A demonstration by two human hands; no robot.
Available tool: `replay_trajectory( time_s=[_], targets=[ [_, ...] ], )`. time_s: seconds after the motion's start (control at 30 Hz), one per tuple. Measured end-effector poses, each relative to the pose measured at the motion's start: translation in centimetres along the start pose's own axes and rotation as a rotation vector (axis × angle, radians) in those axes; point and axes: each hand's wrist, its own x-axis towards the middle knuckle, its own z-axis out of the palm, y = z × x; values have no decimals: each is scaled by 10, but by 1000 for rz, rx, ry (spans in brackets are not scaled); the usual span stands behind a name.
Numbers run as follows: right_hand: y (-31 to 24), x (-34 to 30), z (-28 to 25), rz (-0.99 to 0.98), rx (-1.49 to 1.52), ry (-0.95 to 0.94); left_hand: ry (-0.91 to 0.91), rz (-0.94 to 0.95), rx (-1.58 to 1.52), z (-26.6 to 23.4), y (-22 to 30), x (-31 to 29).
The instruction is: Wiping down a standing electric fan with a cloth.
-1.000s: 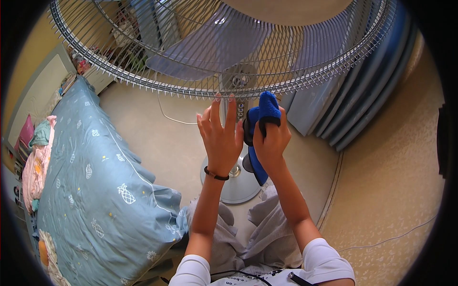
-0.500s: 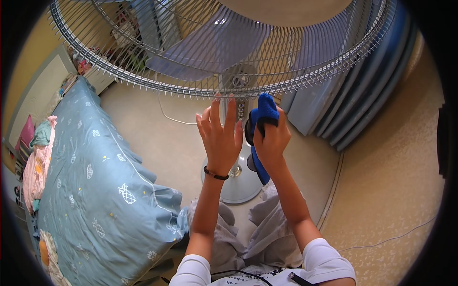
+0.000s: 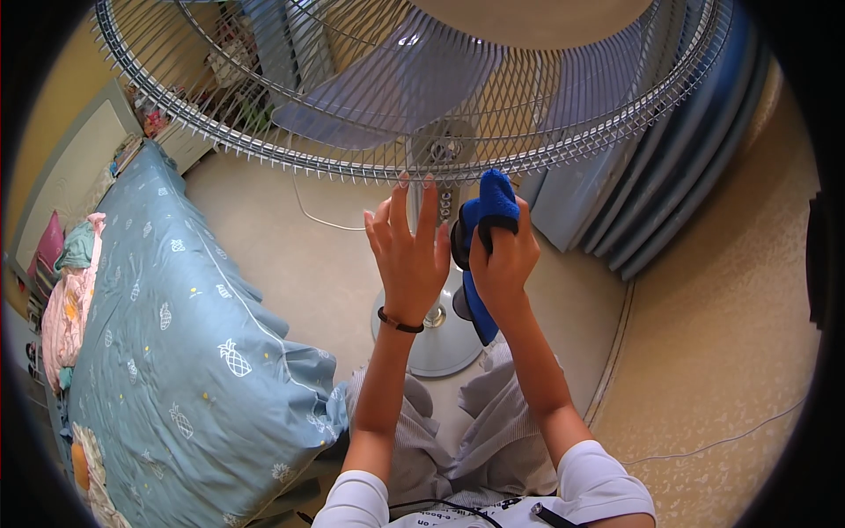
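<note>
A pedestal fan's wire guard (image 3: 352,167) arches across the top, with translucent bluish blades (image 3: 378,97) behind the wires. My left hand (image 3: 407,260) has its fingers stretched up and apart, and two fingertips meet the lower rim of the guard. It wears a dark bracelet and holds nothing. My right hand (image 3: 503,264) grips a blue cloth with black edging (image 3: 499,195). Part of the cloth covers its fingertips at the rim, and the rest hangs down beside the palm. How the hidden fingers press on the rim cannot be seen.
The fan's round grey base (image 3: 440,356) stands on the floor before my knees. A bed with a blue pineapple-print cover (image 3: 194,326) lies on the left. Tall blue-grey panels (image 3: 607,211) lean at the right. A white cord (image 3: 326,218) runs behind the fan.
Both hands have shifted very slightly to the right along the rim. My grip on the cloth looks the same.
</note>
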Motion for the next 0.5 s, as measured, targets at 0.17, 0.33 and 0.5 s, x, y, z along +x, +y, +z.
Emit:
replay_trajectory(
  time_s=[0.17, 0.33, 0.5],
  targets=[
    [-1, 0, 1, 0, 3, -1, 0, -5, -6, 0, -1, -1],
    [-5, 10, -4, 33, 31, 4, 3, 3, 0, 2, -2, -1],
    [-3, 6, 0, 8, 24, 12, -5, 9, -19, 0, -7, -2]
  ],
)
